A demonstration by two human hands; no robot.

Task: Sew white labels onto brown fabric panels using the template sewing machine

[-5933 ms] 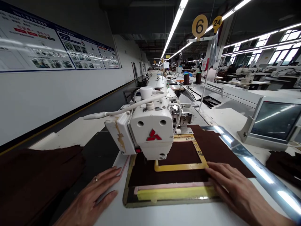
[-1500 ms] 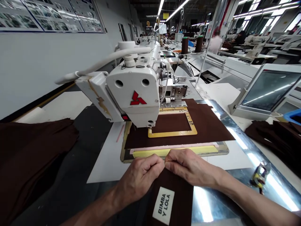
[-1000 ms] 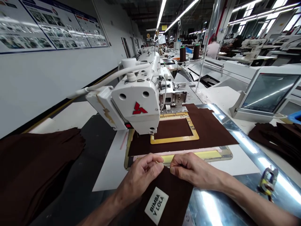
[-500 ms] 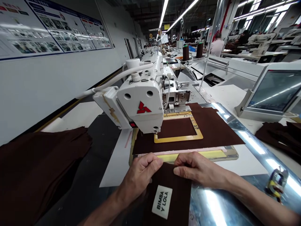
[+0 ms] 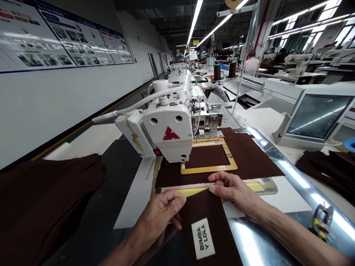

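My left hand (image 5: pixel 161 212) pinches the left top corner of a dark brown fabric piece (image 5: pixel 206 210) that carries a white "BIMBA Y LOLA" label (image 5: pixel 203 238). My right hand (image 5: pixel 231 188) grips the same piece at its right top corner. The piece's top edge lies over the yellow strip (image 5: pixel 256 186) at the front of a clamp plate. Behind it, another brown fabric sheet (image 5: pixel 249 159) lies under a yellow rectangular frame (image 5: pixel 209 169), beneath the white sewing machine head (image 5: pixel 170 131).
A stack of brown fabric (image 5: pixel 41 199) lies at the left and another pile (image 5: pixel 330 170) at the right. A control screen (image 5: pixel 316 116) stands at the right. A small clip tool (image 5: pixel 318 220) rests on the shiny metal strip. A person stands far behind among other machines.
Both hands slid the labelled piece forward toward the clamp plate and spread apart along its top edge. 5.9 s ago they lay flat on the table, without this piece.
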